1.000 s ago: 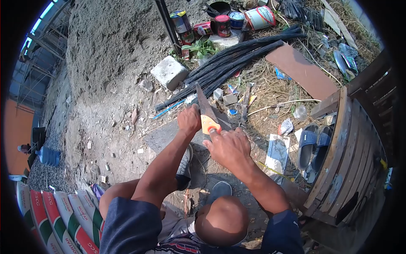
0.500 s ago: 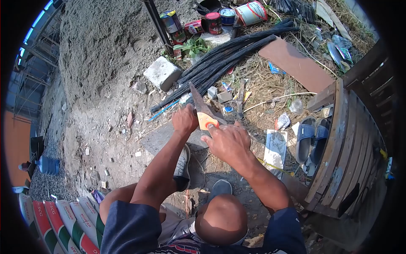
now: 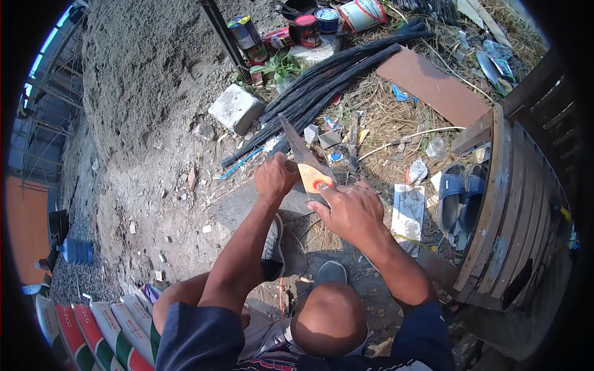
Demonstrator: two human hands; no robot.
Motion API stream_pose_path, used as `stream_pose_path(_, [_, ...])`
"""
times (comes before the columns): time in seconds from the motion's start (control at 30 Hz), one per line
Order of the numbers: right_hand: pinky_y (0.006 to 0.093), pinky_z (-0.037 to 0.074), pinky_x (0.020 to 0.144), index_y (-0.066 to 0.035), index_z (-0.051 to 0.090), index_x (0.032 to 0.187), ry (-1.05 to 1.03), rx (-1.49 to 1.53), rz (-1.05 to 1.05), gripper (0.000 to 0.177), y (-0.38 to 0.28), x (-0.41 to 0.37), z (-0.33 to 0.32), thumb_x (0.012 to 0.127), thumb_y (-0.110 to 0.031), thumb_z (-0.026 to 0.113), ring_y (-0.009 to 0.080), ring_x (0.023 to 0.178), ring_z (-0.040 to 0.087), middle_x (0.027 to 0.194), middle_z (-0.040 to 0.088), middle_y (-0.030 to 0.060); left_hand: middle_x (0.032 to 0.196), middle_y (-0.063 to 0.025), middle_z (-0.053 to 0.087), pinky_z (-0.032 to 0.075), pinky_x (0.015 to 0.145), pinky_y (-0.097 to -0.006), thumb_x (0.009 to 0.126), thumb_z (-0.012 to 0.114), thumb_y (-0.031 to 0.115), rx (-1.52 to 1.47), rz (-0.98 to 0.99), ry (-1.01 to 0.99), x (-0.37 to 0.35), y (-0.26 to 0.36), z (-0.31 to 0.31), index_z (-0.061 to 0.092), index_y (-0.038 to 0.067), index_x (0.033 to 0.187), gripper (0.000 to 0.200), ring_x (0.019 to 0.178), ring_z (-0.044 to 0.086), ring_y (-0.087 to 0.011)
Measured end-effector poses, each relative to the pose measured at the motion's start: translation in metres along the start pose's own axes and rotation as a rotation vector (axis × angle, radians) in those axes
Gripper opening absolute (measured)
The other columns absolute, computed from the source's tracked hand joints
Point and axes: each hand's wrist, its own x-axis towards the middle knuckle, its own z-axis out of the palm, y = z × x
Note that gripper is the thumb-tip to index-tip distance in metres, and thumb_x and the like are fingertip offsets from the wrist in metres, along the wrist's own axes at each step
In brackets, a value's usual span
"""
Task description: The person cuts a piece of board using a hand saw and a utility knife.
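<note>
My right hand (image 3: 354,209) is wrapped round the orange handle (image 3: 311,175) of a handsaw. The saw's dark, rusty-looking blade (image 3: 296,141) points forward and slightly left, tapering to its tip. Just left of the handle, my left hand (image 3: 273,178) is closed, its knuckles up. A dark edge shows by its fingers, but what they hold is mostly hidden under the hand and saw. Beneath both hands lies a flat grey slab (image 3: 238,207). Ahead of the blade, a long bundle of black wire (image 3: 328,83) stretches across the ground.
A pale concrete block (image 3: 236,109) sits ahead to the left, before a sand heap (image 3: 142,68). Several paint cans (image 3: 307,32) stand beyond it. To the right are a brown board (image 3: 433,86), blue slippers (image 3: 451,196) and a slatted wooden bench (image 3: 501,216). Mortar bags (image 3: 114,331) lie behind left.
The saw has shifted slightly right and back, with its handle a little farther from my left hand. My right hand has moved with it. The view has tilted slightly.
</note>
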Motion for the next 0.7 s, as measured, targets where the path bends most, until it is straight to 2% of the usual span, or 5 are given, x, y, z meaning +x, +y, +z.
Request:
stream_pose_path(0.17, [0.0444, 0.048, 0.083, -0.010, 0.069, 0.109, -0.018, 0.063, -0.038, 0.040, 0.011, -0.049, -0.033, 0.092, -0.045, 0.062, 0.0317, 0.077, 0.070, 0.080, 0.072, 0.0149, 0.075, -0.0146, 0.070, 0.052, 0.067, -0.0467, 0.063, 0.085, 0.055, 0.033, 0.058, 0.015, -0.003, -0.002, 0.007, 0.061, 0.007, 0.077, 0.056, 0.072, 0.069, -0.0347])
stream_pose_path(0.4, [0.0460, 0.051, 0.073, -0.007, 0.071, 0.112, 0.082, 0.044, 0.080, 0.044, 0.032, 0.029, 0.004, 0.088, -0.044, 0.068, 0.0327, 0.078, 0.070, 0.085, 0.072, 0.0175, 0.078, -0.0170, 0.070, 0.052, 0.068, -0.0469, 0.062, 0.085, 0.056, 0.016, -0.041, -0.100, 0.014, 0.003, -0.010, 0.062, 0.006, 0.080, 0.058, 0.076, 0.069, -0.0363])
stream_pose_path(0.53, [0.0404, 0.053, 0.068, -0.004, 0.073, 0.101, 0.358, 0.281, 0.006, 0.039, 0.048, -0.026, -0.001, 0.089, -0.041, 0.070, 0.0337, 0.070, 0.070, 0.085, 0.072, 0.0193, 0.079, -0.0196, 0.070, 0.053, 0.067, -0.0467, 0.061, 0.084, 0.060, 0.115, -0.080, -0.181, 0.011, -0.004, -0.001, 0.062, 0.004, 0.082, 0.063, 0.077, 0.069, -0.0376])
stream_pose_path(0.6, [0.0319, 0.052, 0.069, 0.000, 0.068, 0.111, 0.484, 0.629, 0.118, 0.043, 0.060, -0.044, 0.005, 0.087, -0.034, 0.075, 0.0237, 0.067, 0.069, 0.081, 0.071, 0.0161, 0.079, -0.0199, 0.070, 0.053, 0.069, -0.0473, 0.062, 0.081, 0.066, 0.120, -0.043, -0.201, 0.015, -0.007, 0.001, 0.063, 0.003, 0.084, 0.069, 0.077, 0.069, -0.0378])
stream_pose_path(0.7, [0.0271, 0.050, 0.068, 0.003, 0.061, 0.119, 0.398, 0.983, 0.222, 0.048, 0.064, -0.066, 0.021, 0.087, -0.029, 0.077, 0.0147, 0.067, 0.065, 0.079, 0.069, 0.0100, 0.083, -0.0220, 0.070, 0.053, 0.072, -0.0480, 0.065, 0.076, 0.072, 0.133, -0.018, -0.286, 0.022, -0.006, 0.004, 0.066, 0.002, 0.089, 0.075, 0.080, 0.070, -0.0376])
